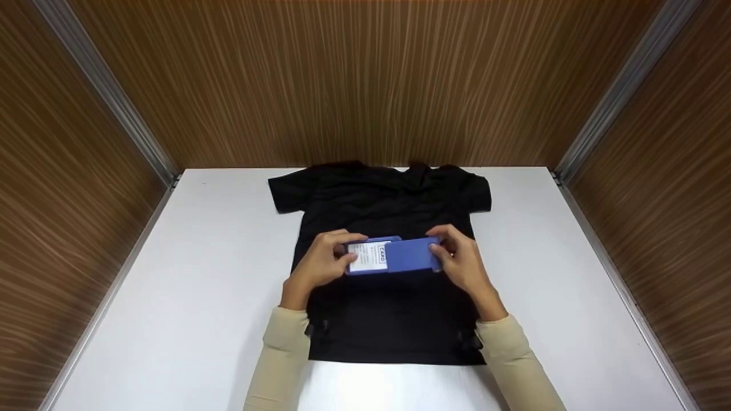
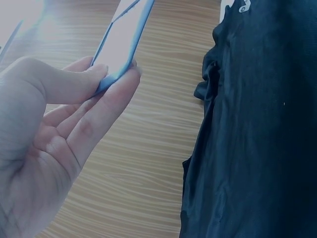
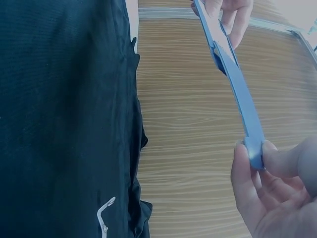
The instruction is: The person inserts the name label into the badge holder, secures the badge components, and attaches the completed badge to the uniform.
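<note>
A blue sliding card holder point(image 1: 410, 255) is stretched lengthwise between both hands, above a black short-sleeved shirt point(image 1: 388, 319). Its blue cover is slid to the right, baring a white printed insert point(image 1: 368, 258) that reads "CARD". My left hand point(image 1: 324, 264) pinches the left end between thumb and fingers; the left wrist view shows that grip on the card holder point(image 2: 123, 44) closely. At the other end, my right hand point(image 1: 461, 261) pinches the cover. In the right wrist view the card holder point(image 3: 242, 94) appears edge-on, with a thumb and fingers on its end.
The shirt lies spread on a white table point(image 1: 188, 274), collar toward the back. Wood-patterned panels point(image 1: 365, 85) stand at the back and both sides, with metal rails point(image 1: 108, 85) at the corners.
</note>
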Available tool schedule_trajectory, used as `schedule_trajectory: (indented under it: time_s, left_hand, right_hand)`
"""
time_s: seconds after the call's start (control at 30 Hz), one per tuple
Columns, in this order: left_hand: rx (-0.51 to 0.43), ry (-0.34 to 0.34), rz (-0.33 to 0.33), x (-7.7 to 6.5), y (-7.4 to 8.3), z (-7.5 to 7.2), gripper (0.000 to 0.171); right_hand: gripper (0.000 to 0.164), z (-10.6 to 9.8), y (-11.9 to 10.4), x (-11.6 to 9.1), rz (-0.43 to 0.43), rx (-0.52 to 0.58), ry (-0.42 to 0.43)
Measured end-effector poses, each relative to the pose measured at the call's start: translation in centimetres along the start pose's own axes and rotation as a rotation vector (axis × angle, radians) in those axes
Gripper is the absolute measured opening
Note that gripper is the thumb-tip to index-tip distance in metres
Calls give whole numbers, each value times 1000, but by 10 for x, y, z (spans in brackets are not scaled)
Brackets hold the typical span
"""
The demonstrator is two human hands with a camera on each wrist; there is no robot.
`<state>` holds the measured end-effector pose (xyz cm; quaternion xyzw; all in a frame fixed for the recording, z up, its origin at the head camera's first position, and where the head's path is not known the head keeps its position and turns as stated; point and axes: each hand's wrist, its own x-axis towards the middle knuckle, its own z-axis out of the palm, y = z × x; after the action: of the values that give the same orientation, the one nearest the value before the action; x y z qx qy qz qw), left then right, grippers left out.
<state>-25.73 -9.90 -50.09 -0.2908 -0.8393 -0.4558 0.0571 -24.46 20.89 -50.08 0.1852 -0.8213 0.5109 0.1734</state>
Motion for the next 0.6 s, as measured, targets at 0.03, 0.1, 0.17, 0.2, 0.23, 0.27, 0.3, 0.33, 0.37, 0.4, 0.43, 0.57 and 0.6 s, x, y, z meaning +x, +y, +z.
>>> schedule_trajectory:
  time_s: [0.03, 0.1, 0.17, 0.2, 0.23, 0.27, 0.3, 0.33, 0.37, 0.4, 0.43, 0.57, 0.6]
  left_hand:
    - [-5, -2, 3, 0, 0, 0, 40]
    - [-10, -7, 3, 0, 1, 0, 40]
    - [-11, -10, 2, 0, 1, 1, 40]
    - [-9, -9, 4, 0, 1, 1, 39]
    - [-9, -9, 6, 0, 1, 1, 39]
    - [-10, -10, 5, 0, 1, 1, 39]
    - [-11, -11, 4, 0, 1, 0, 39]
    - [-14, -13, 4, 0, 1, 0, 39]
    - [-14, -14, 3, 0, 1, 0, 39]
    - [-15, -14, 2, 0, 1, 0, 40]
    - [-12, -14, 0, 0, 1, 0, 40]
    - [5, -6, -10, 0, 1, -2, 41]
    - [7, -4, -14, 0, 1, -2, 41]
  right_hand:
    - [20, 1, -1, 0, 4, -4, -6]
    - [20, 2, -2, 0, 5, -14, -17]
    - [20, 2, 2, 0, -1, -10, -25]
    - [19, 2, 2, -1, -5, -2, -23]
    - [19, 2, 3, -1, -10, 6, -19]
    - [20, 2, 3, 0, -15, 14, -16]
    - [20, 2, 4, 0, -16, 23, -13]
    - [20, 2, 5, 0, -16, 31, -11]
    - [20, 2, 5, 0, -15, 34, -8]
    - [20, 2, 6, 0, -13, 31, -2]
    - [20, 1, 6, 0, -12, 27, 2]
    - [20, 0, 4, 0, 8, 14, 24]
    - [20, 0, 2, 0, 14, 12, 29]
